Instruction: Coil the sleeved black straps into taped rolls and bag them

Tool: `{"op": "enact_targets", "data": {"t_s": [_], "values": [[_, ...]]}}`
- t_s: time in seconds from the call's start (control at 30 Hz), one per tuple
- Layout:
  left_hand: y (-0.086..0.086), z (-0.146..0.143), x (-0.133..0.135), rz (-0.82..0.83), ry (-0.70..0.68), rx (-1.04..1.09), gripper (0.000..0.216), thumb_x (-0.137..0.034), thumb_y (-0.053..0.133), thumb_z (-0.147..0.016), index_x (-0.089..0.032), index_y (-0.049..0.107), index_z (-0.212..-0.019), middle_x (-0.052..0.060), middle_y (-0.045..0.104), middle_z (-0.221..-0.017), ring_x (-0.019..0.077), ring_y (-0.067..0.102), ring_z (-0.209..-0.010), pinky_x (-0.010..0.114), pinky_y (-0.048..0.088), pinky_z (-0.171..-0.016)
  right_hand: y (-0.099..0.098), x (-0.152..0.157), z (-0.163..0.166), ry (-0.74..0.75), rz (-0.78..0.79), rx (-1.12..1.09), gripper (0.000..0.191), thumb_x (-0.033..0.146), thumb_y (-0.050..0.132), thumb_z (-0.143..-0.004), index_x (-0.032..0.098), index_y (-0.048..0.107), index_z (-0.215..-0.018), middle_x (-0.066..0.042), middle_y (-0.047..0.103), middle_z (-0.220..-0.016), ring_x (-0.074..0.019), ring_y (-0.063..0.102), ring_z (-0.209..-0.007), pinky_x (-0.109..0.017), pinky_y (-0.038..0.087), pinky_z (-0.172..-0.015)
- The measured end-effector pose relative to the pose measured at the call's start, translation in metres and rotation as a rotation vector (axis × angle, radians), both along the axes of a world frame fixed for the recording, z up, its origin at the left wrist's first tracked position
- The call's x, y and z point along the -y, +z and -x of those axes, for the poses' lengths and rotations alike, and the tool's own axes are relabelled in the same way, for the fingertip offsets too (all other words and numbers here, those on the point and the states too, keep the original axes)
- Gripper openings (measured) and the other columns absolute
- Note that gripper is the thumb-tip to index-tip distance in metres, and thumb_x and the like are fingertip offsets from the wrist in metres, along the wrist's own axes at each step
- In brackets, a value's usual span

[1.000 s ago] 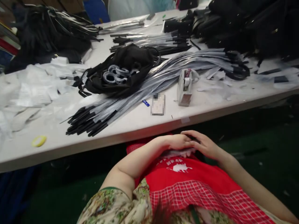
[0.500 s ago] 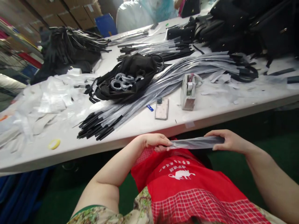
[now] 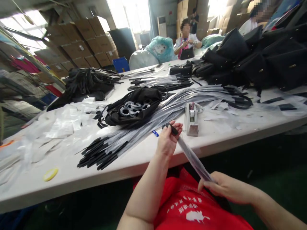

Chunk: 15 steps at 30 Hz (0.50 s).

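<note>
A black strap (image 3: 192, 157) in a clear plastic sleeve stretches at a slant between my hands. My left hand (image 3: 169, 138) grips its bare black end above the front of the table, close to the tape dispenser (image 3: 192, 123). Lower and to the right, in front of the red apron, my right hand (image 3: 219, 185) has its fingers closed round the sleeved part. Just left of my left hand lies a small blue tag (image 3: 155, 133). Behind it stretches a bundle of sleeved straps (image 3: 141, 134) with black ends.
Rolls of tape (image 3: 134, 109) sit on a black bag (image 3: 112, 116). Black bags (image 3: 263, 60) pile up at the right, and white paper and plastic (image 3: 64, 124) cover the left. A yellow ring (image 3: 50, 174) lies near the front edge. Another person (image 3: 188, 41) works at the far end.
My left hand has risen over the table with the strap's black end, while my right hand is lower. The strap now slants instead of lying level. The view has tilted up, showing more of the room.
</note>
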<state>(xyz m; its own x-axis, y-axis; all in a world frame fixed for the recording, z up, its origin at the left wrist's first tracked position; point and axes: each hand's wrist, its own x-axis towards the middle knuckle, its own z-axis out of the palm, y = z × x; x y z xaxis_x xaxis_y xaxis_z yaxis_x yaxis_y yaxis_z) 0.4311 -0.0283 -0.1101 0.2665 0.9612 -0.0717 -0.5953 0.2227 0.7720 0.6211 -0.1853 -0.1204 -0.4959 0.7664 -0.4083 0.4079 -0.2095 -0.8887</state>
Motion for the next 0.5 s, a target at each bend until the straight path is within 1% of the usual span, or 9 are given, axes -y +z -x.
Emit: {"op": "enact_targets", "data": {"t_s": [0.07,0.17,0.23,0.27,0.33,0.4,0.43,0.47,0.5], "values": [[-0.013,-0.02,0.013,-0.335,-0.053,-0.4,0.022,-0.024,0.042,-0.096,-0.017,0.06,-0.107,0.01,0.069,-0.1,0.0197,0.066,-0.097,0.037,0.05,-0.093,0.014,0.0,0.005,-0.063,0.01,-0.174,0.057,0.062,0.042,-0.094,0.016,0.075,-0.096,0.004,0.038,-0.052,-0.0081,0.03,-0.047,-0.022,0.025,-0.046],[-0.028,-0.031,0.045,-0.855,-0.406,-0.944,0.025,-0.023,0.039,-0.093,-0.015,0.062,-0.1,0.015,0.069,-0.097,0.0266,0.065,-0.093,0.043,0.05,-0.089,0.024,-0.006,-0.013,-0.406,-0.095,-0.399,0.055,0.063,0.049,-0.09,0.014,0.074,-0.085,0.007,0.028,-0.044,-0.0071,0.023,-0.042,-0.023,0.019,-0.043],[-0.028,-0.029,0.067,-1.068,-0.566,-1.136,0.026,-0.026,0.039,-0.092,-0.013,0.061,-0.096,0.015,0.068,-0.089,0.0292,0.065,-0.085,0.044,0.051,-0.081,0.021,-0.014,-0.03,-0.629,-0.159,-0.485,0.052,0.062,0.052,-0.088,0.016,0.071,-0.075,0.009,0.022,-0.039,-0.0069,0.019,-0.039,-0.023,0.019,-0.042],[-0.026,-0.028,0.075,-1.116,-0.6,-1.198,0.026,-0.028,0.04,-0.092,-0.013,0.06,-0.093,0.015,0.067,-0.085,0.0296,0.065,-0.082,0.044,0.051,-0.077,0.017,-0.018,-0.039,-0.695,-0.163,-0.501,0.052,0.062,0.051,-0.088,0.017,0.068,-0.068,0.009,0.019,-0.036,-0.0068,0.017,-0.037,-0.023,0.02,-0.042],[-0.02,-0.024,0.085,-1.089,-0.619,-1.27,0.027,-0.031,0.04,-0.092,-0.014,0.06,-0.088,0.012,0.066,-0.079,0.0281,0.063,-0.075,0.041,0.049,-0.072,0.006,-0.025,-0.053,-0.744,-0.14,-0.437,0.055,0.062,0.047,-0.089,0.018,0.061,-0.058,0.01,0.017,-0.033,-0.007,0.016,-0.034,-0.023,0.022,-0.04],[-0.013,-0.023,0.088,-0.926,-0.633,-1.208,0.031,-0.034,0.037,-0.094,-0.015,0.061,-0.086,0.009,0.063,-0.074,0.023,0.061,-0.069,0.036,0.047,-0.067,-0.003,-0.03,-0.063,-0.776,-0.221,-0.219,0.048,0.058,0.054,-0.086,0.018,0.062,-0.06,0.005,0.037,-0.037,-0.0098,0.034,-0.037,-0.024,0.033,-0.041],[-0.01,-0.023,0.089,-0.798,-0.658,-1.119,0.035,-0.036,0.035,-0.096,-0.016,0.061,-0.084,0.006,0.06,-0.07,0.0196,0.058,-0.063,0.033,0.045,-0.064,-0.006,-0.031,-0.066,-0.805,-0.321,-0.082,0.04,0.055,0.061,-0.081,0.017,0.066,-0.069,0.0,0.054,-0.05,-0.0137,0.049,-0.047,-0.027,0.043,-0.049],[-0.007,-0.024,0.089,-0.651,-0.702,-0.99,0.04,-0.04,0.033,-0.097,-0.016,0.061,-0.084,0.003,0.055,-0.064,0.0162,0.053,-0.057,0.03,0.043,-0.059,-0.008,-0.031,-0.065,-0.824,-0.434,0.043,0.034,0.05,0.068,-0.076,0.017,0.071,-0.084,-0.006,0.068,-0.073,-0.0195,0.062,-0.067,-0.031,0.052,-0.063],[-0.004,-0.026,0.09,-0.505,-0.762,-0.831,0.044,-0.046,0.031,-0.097,-0.016,0.06,-0.084,0.0,0.049,-0.059,0.0135,0.047,-0.051,0.027,0.04,-0.054,-0.01,-0.03,-0.062,-0.813,-0.533,0.128,0.041,0.045,0.073,-0.07,0.018,0.071,-0.101,-0.01,0.071,-0.1,-0.0252,0.065,-0.092,-0.036,0.054,-0.079]]}}
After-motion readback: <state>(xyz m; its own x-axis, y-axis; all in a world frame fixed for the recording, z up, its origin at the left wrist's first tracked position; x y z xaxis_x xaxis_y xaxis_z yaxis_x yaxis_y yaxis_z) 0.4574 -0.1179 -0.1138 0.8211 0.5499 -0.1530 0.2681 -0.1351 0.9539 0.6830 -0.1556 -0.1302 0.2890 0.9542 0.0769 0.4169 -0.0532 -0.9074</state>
